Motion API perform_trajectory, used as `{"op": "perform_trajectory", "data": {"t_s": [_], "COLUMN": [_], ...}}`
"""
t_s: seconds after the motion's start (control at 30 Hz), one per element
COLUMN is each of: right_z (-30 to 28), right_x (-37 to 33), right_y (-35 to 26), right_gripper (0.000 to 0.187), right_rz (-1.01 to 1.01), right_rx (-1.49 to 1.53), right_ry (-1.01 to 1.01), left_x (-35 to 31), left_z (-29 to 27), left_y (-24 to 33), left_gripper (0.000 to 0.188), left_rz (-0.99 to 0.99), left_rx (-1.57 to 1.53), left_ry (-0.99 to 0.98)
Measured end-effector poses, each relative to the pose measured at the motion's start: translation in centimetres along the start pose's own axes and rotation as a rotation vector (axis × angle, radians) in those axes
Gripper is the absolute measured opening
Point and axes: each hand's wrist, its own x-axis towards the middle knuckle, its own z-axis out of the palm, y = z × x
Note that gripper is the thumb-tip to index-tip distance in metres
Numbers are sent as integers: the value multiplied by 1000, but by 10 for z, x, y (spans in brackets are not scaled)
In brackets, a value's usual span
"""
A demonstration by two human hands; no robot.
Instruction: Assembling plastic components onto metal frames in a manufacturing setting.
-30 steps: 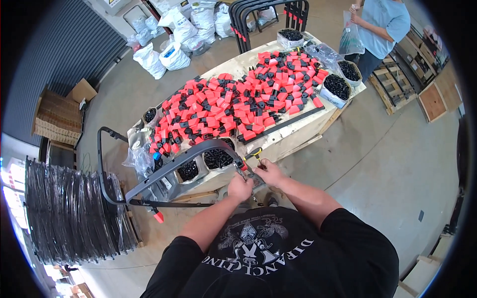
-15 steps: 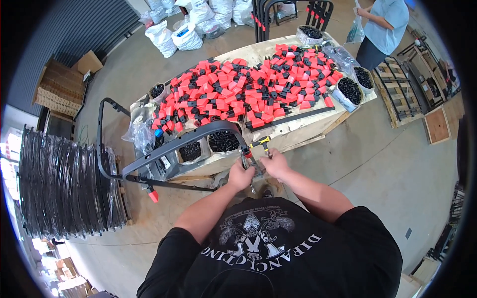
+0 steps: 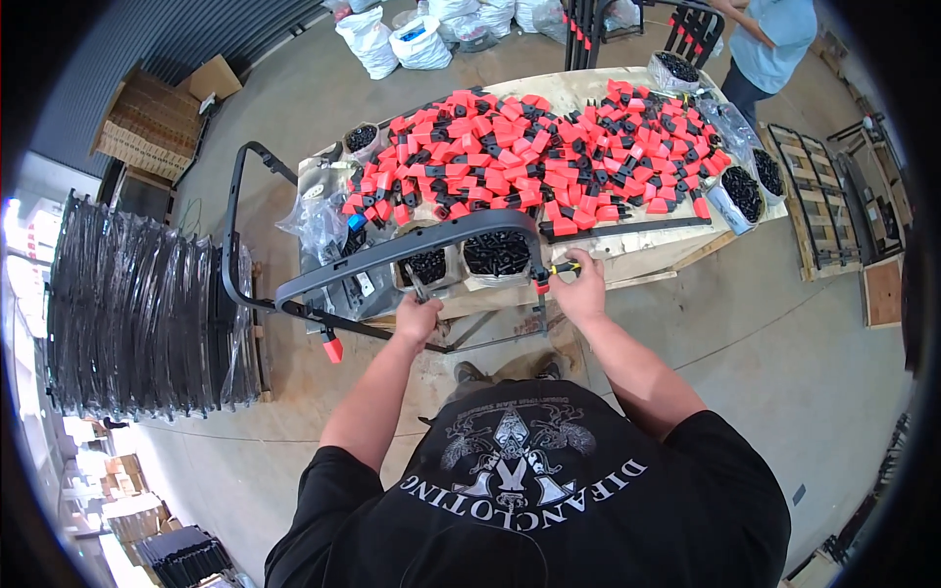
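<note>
While the left hand (image 3: pixel 420 321) sits low under the frame (image 3: pixel 368 261), its fingers are clamped on a metal tool (image 3: pixel 421 291) that points up toward the frame's front tube; whether the tip touches anything, I cannot tell. Just beside the frame's right end, near the red clip (image 3: pixel 541 287) there, the right hand (image 3: pixel 581 291) has its fingers closed round a yellow-black driver (image 3: pixel 566 268). The frame itself juts out past the near edge of the table (image 3: pixel 627 263).

Good handling here, I judge, means keeping the driver lined up with the frame's right end, letting nothing push the tube into a swing, and passing the metal tool under the tube without scraping it.

Close behind the frame, two tubs (image 3: pixel 495 280) of black parts stand along the table's edge, so a bump from the tube could tip them. Beyond the tubs spreads a heap (image 3: pixel 529 157) of red and black clips, with a dark bar (image 3: pixel 632 230) right of the frame. Left of the frame, a wrapped stack (image 3: pixel 147 314) leaves little swing room; to its right, floor (image 3: pixel 706 363) stretches toward a pallet (image 3: pixel 828 268), the easier side for elbows. Far behind the frame are a person (image 3: pixel 774 49) and white sacks (image 3: pixel 421 44)
</note>
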Motion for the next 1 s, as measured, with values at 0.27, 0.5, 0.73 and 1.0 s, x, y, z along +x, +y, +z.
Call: {"op": "perform_trajectory", "data": {"t_s": [0.27,0.5,0.73,1.0], "right_z": [14,21,6,113], "right_x": [-5,3,-20,-95], "right_y": [10,11,70,-99], "right_gripper": [49,37,46,37], "right_rz": [-220,31,632,188], "right_rx": [-46,55,19,-67], "right_ry": [133,25,538,-446], "left_x": [28,-19,-49,-37], "left_z": [-41,-112,-208,-255], "left_y": [8,-109,-159,-176], "left_gripper": [69,57,44,44], "left_rz": [23,185,12,-45], "left_rx": [204,156,285,357], "left_ry": [95,-166,-281,-255]}}
